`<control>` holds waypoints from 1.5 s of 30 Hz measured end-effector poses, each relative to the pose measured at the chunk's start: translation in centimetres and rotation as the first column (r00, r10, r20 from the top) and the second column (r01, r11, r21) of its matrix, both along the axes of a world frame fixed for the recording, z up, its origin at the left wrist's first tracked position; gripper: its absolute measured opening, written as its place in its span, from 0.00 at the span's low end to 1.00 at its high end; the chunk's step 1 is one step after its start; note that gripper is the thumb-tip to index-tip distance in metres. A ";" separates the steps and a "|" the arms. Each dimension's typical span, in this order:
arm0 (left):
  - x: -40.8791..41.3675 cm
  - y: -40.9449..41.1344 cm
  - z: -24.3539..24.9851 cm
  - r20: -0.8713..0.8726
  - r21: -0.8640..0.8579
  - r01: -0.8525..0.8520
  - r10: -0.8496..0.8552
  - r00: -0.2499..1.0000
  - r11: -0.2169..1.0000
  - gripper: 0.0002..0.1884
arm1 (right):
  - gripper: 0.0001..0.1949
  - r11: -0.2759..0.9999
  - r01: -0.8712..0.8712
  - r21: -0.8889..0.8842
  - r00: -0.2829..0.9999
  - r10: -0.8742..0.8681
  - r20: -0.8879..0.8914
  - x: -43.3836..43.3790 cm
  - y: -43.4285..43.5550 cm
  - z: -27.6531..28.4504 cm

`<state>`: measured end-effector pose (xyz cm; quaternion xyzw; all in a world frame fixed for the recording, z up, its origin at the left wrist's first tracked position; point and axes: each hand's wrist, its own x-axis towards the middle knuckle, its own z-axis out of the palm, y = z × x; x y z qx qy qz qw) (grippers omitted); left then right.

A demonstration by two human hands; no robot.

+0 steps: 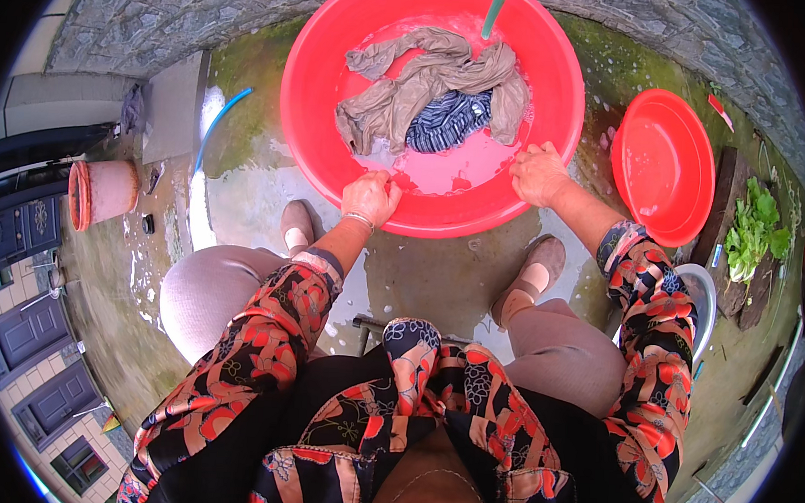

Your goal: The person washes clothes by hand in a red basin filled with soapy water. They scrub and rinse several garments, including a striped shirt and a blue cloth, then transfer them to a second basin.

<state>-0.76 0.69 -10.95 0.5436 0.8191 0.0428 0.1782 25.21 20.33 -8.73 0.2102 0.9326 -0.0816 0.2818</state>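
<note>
A large red plastic basin (306, 144) stands on the wet ground before me with water in its bottom. In it lie a wet brown-grey garment (446, 69) and a striped dark blue cloth (447, 123). My left hand (371, 198), with a bracelet at its wrist, is curled at the near left part of the basin, over its inner wall. My right hand (536, 173) is curled at the near right side, inside the rim. Neither hand touches the clothes. Whether the fingers grip anything cannot be made out. A green hose (497, 10) hangs into the basin at the far side.
To the right are a smaller red basin (663, 163), leafy greens (755, 232) on wooden boards and a metal bowl (704, 301) partly behind my sleeve. A blue hose (225, 116) and a plant pot (105, 193) are at left. A stone wall (183, 14) runs behind.
</note>
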 end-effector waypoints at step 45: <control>0.0 0.0 0.0 0.008 -0.008 -0.006 0.006 1.000 1.000 0.15 | 0.18 1.000 -0.012 -0.011 0.999 0.013 0.049 -0.4 0.0 0.2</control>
